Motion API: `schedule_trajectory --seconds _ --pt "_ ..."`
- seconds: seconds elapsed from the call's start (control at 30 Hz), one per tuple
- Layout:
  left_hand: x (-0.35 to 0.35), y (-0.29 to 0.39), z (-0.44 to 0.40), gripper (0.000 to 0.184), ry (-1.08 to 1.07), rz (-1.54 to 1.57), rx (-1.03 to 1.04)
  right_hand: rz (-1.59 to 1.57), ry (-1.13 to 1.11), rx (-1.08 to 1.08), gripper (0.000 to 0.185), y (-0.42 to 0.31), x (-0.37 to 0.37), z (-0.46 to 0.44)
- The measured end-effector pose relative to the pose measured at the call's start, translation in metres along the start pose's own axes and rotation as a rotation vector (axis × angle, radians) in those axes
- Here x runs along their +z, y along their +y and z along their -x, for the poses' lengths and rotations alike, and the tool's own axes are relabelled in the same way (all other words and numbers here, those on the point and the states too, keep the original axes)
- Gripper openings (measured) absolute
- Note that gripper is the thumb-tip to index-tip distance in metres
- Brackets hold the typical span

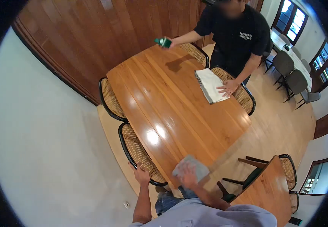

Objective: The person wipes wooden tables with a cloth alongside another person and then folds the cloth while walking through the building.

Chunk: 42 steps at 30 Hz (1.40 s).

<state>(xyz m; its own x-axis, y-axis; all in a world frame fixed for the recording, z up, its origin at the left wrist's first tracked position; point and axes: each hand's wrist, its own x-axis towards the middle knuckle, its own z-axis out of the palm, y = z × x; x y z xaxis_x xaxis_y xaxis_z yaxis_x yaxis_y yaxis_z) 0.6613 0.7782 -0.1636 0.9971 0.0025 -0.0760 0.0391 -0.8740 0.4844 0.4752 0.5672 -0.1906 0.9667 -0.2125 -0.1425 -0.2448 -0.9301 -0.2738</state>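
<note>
At the near end of the wooden table (171, 113), my right hand (187, 175) holds a grey cloth (202, 171) down against the tabletop. Motion blurs that hand and the cloth, so the fingertips are not sharp. My left hand (141, 174) is closed around the black rim of a cane-backed chair (133, 145), which stands along the table's left side. Across the table, a person in a black T-shirt (228, 38) grips a green bottle (165, 42) in one hand. Their other hand (229, 87) lies on a folded white cloth (210, 84).
Another cane chair (110, 99) stands farther along the left side; two more are near the person. At lower right is a second wooden table (266, 193) with chairs. A white wall (50, 143) rises on the left. Grey chairs (283, 63) line a long table at back right.
</note>
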Motion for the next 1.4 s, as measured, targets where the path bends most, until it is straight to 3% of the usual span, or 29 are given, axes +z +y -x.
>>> schedule_trajectory --seconds 0.03,0.1,0.27,0.4,0.47,0.5,0.57,0.63,0.7,0.97,1.07,1.2,1.33,1.4 --pt "-0.002 0.000 -0.001 0.036 -0.009 0.017 0.019 0.008 0.015 0.001 0.067 -0.009 -0.001 0.005" --pt "-0.005 -0.002 0.000 0.041 -0.031 0.054 0.065 0.047 -0.022 -0.227 0.068 -0.018 -0.005 0.013" --pt "0.005 -0.039 -0.016 0.051 -0.193 0.166 0.099 -0.049 0.045 -0.321 0.074 -0.001 -0.010 0.008" --pt "-0.006 -0.049 -0.021 0.059 -0.278 0.274 0.136 -0.055 -0.024 -0.322 0.078 0.009 -0.019 0.009" --pt "0.011 -0.071 -0.026 0.060 -0.388 0.297 0.135 0.237 -0.106 0.068 0.078 0.000 -0.029 0.022" --pt "0.004 -0.078 -0.020 0.060 -0.445 0.306 0.127 0.231 -0.112 0.070 0.078 -0.001 -0.017 0.032" --pt "-0.015 -0.074 0.000 0.059 -0.439 0.300 0.196 0.028 0.037 0.409 0.071 -0.001 0.006 0.040" --pt "-0.029 -0.069 0.019 0.057 -0.440 0.290 0.258 0.082 0.084 0.405 0.071 -0.013 0.015 0.047" --pt "-0.036 -0.081 0.033 0.054 -0.491 0.278 0.449 0.133 0.130 0.404 0.072 -0.027 0.022 0.049" --pt "-0.099 -0.107 0.021 0.047 -1.019 0.454 0.359 -0.039 0.069 0.410 0.076 -0.092 0.023 0.002" --pt "-0.116 -0.109 0.014 0.046 -0.978 0.455 0.367 -0.118 0.036 0.460 0.078 -0.104 0.024 -0.009" --pt "-0.135 -0.106 0.008 0.046 -0.981 0.412 0.324 -0.173 0.157 0.482 0.079 -0.110 0.029 0.004" --pt "-0.116 -0.119 0.001 0.049 -0.928 0.390 0.392 0.027 0.082 0.501 0.077 -0.119 0.014 0.034" --pt "-0.094 -0.132 -0.003 0.051 -0.914 0.384 0.440 0.059 0.223 0.412 0.072 -0.119 0.030 0.049"
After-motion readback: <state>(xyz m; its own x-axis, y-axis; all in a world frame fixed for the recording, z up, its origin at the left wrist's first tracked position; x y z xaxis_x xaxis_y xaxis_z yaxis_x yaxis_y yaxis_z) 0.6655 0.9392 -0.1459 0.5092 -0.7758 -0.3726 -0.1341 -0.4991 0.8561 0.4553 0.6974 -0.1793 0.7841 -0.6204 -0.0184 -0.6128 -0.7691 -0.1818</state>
